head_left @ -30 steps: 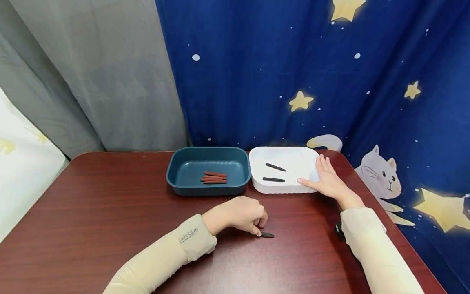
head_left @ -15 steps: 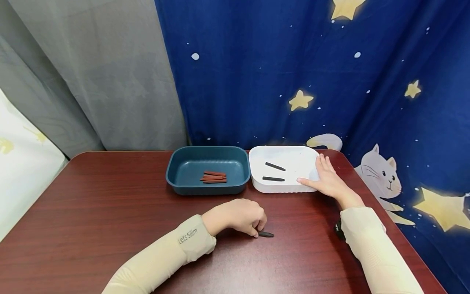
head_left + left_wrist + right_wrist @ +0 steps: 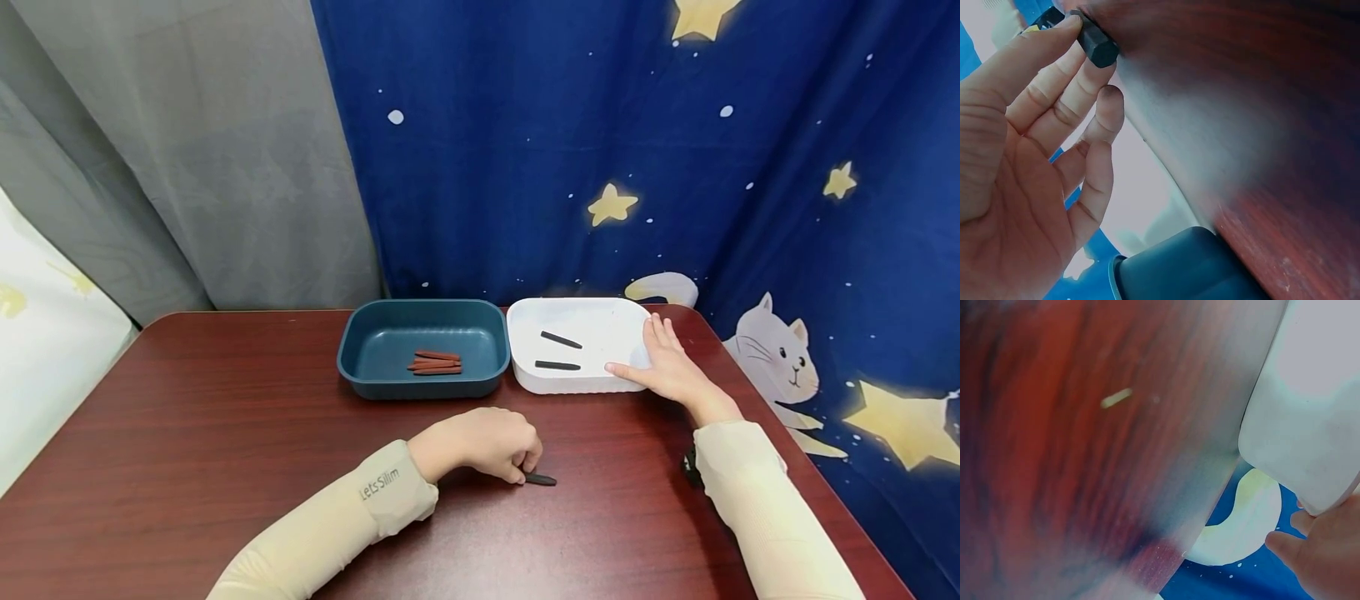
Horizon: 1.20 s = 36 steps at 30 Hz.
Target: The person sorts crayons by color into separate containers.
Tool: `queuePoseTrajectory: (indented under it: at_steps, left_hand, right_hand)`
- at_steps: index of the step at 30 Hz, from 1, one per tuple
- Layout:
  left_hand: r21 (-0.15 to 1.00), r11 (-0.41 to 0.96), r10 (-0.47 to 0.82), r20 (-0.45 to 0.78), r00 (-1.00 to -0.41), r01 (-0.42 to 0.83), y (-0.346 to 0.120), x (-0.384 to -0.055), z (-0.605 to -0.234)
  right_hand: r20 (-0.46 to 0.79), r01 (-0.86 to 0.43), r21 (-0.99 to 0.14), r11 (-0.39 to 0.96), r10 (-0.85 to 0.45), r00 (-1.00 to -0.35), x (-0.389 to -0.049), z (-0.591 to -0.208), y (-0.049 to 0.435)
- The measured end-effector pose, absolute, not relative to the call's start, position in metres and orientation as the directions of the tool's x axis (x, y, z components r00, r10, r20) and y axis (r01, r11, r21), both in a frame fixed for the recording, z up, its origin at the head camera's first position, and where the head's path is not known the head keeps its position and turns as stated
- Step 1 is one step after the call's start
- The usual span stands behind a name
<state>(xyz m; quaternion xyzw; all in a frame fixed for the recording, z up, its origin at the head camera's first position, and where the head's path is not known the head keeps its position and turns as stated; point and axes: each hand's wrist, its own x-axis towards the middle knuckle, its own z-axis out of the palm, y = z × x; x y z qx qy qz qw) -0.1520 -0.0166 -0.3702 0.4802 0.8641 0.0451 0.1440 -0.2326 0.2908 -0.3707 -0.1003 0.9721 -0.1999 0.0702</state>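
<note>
My left hand (image 3: 483,442) is low over the table and pinches a dark crayon (image 3: 541,480) between thumb and fingers. In the left wrist view this black crayon (image 3: 1099,49) shows its six-sided end, close to the tabletop. Spread fingers of my right hand (image 3: 670,367) rest on the right end of a white plastic box (image 3: 562,386). Two more black crayons (image 3: 561,340) lie apart inside it. The right wrist view shows only part of that hand (image 3: 1325,550) against the box's underside edge.
Left of the white box, touching or nearly so, stands a dark teal box (image 3: 420,389) with several reddish-brown crayons (image 3: 437,362) in it. Both boxes are at the back edge of the brown table (image 3: 247,400). Behind hang grey and blue curtains (image 3: 480,167).
My left thumb has shifted slightly left along the crayon, so a bit more of it shows. The right hand and both boxes stay put.
</note>
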Motion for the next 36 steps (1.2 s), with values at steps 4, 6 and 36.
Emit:
queuePoseTrajectory:
  at_steps: [4, 6, 36]
  left_hand:
    - [0.23, 0.536, 0.843, -0.202, -0.499, 0.812, -0.019, -0.152, -0.369]
    - [0.234, 0.538, 0.842, -0.2, -0.502, 0.81, -0.019, -0.151, -0.368]
    - [0.307, 0.541, 0.839, -0.14, -0.525, 0.783, -0.032, -0.162, -0.346]
  right_hand:
    - [-0.096, -0.165, -0.402, 0.901, -0.22, -0.971, -0.232, -0.37, 0.291]
    - [-0.095, -0.166, -0.401, 0.901, -0.221, -0.971, -0.232, -0.371, 0.291]
    - [-0.099, -0.164, -0.395, 0.904, -0.219, -0.971, -0.233, -0.37, 0.291]
